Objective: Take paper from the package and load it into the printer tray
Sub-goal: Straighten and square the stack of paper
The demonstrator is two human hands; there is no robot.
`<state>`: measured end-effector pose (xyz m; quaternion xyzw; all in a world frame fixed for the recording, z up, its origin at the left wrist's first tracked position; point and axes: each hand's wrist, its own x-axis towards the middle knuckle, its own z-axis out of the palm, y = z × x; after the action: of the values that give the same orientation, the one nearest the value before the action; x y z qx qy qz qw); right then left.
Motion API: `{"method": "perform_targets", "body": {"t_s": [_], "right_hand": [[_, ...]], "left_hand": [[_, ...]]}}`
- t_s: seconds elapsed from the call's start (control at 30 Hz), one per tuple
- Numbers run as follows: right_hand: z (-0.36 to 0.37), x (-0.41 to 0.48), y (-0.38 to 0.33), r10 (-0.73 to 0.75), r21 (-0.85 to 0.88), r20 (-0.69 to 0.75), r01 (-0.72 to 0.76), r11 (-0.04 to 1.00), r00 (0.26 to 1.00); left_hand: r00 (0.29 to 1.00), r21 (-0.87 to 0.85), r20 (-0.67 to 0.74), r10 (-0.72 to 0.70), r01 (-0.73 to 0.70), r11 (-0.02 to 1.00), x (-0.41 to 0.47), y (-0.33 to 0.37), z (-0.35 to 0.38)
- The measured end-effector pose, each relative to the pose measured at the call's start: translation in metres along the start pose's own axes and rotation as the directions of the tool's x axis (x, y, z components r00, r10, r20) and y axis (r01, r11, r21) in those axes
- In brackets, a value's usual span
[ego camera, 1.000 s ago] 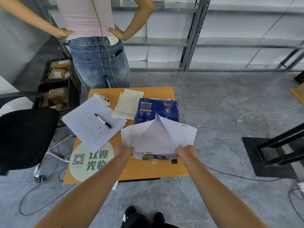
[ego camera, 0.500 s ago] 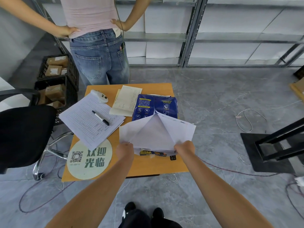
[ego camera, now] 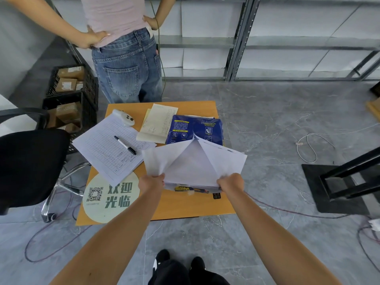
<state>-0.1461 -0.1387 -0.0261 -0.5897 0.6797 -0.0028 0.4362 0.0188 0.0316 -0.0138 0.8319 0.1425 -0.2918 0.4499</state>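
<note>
Left hand (ego camera: 151, 183) is clamped on the near-left wrapper flap (ego camera: 158, 163); right hand (ego camera: 230, 183) grips the near-right flap (ego camera: 224, 159). The blue paper package (ego camera: 195, 130) lies on the orange table (ego camera: 191, 206). Recommendation: spread both flaps evenly outward, exposing the ream without tearing sheets. No printer tray visible.

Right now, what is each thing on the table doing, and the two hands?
Paper package: near end opened, white wrapper flaps spread wide.
Left hand: gripping the left flap.
Right hand: gripping the right flap.
Marker pen: capped, lying on the grid sheet.
Notepad: lying flat.
</note>
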Motion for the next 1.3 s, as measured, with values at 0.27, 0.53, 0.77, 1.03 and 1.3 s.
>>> {"method": "perform_targets", "body": {"t_s": [0.27, 0.53, 0.77, 1.03, 1.3], "right_hand": [[-0.009, -0.004, -0.008, 0.087, 0.162, 0.182, -0.117, 0.980, 0.979], [-0.021, 0.001, -0.007, 0.100, 0.311, 0.301, -0.196, 0.930, 0.948], [-0.023, -0.003, 0.002, 0.052, 0.498, 0.361, -0.240, 0.833, 0.931], [-0.040, -0.016, 0.015, 0.013, 0.446, 0.530, -0.291, 0.846, 0.848], [-0.033, -0.022, 0.016, -0.040, 0.402, 0.563, -0.231, 0.886, 0.825]], "left_hand": [[0.999, 0.017, 0.022, -0.038, 0.038, 0.999, 0.009, 0.005, -0.005], [0.999, 0.006, -0.021, 0.029, -0.029, 1.000, -0.004, -0.010, 0.005], [0.998, 0.018, 0.015, -0.065, 0.065, 0.998, 0.005, 0.000, 0.001], [0.976, -0.172, 0.181, -0.123, 0.155, 0.973, 0.001, -0.013, 0.004], [0.916, -0.108, 0.384, -0.112, 0.165, 0.980, -0.007, -0.023, -0.013]]}}
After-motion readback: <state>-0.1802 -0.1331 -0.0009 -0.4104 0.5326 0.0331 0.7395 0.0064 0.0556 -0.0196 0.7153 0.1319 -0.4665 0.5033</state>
